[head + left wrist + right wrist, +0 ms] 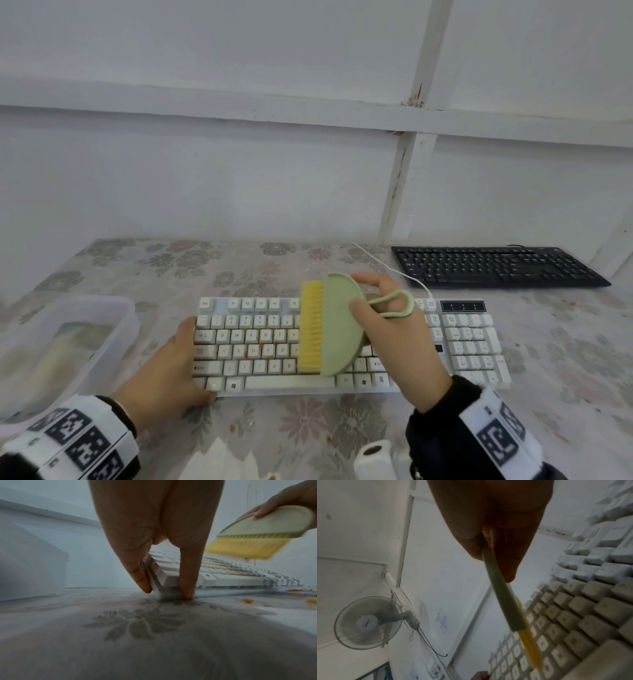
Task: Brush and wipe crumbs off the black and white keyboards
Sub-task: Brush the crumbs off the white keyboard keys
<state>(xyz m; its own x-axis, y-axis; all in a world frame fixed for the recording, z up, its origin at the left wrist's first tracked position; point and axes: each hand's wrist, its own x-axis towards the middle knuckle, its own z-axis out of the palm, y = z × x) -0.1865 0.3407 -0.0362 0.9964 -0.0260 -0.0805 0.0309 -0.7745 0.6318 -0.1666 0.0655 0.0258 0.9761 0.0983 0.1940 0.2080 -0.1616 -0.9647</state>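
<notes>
A white keyboard (260, 346) lies in front of me on the flowered tablecloth, with orange crumbs (263, 334) among its left keys. My left hand (178, 363) grips its near left corner (164, 592) between thumb and fingers. My right hand (387, 329) holds a green brush (337, 325) with yellow bristles (311, 325) lifted above the middle of the white keyboard (573, 622), bristles facing left. The green brush (267, 522) is clear of the keys in the left wrist view. A black keyboard (496, 265) sits at the far right.
A clear plastic tub (58, 346) stands left of the white keyboard. Its white cable (394, 270) runs back toward the wall. Crumbs (247, 600) lie on the cloth near the front edge. White tissue (219, 462) and a white roll (375, 459) sit at the near edge.
</notes>
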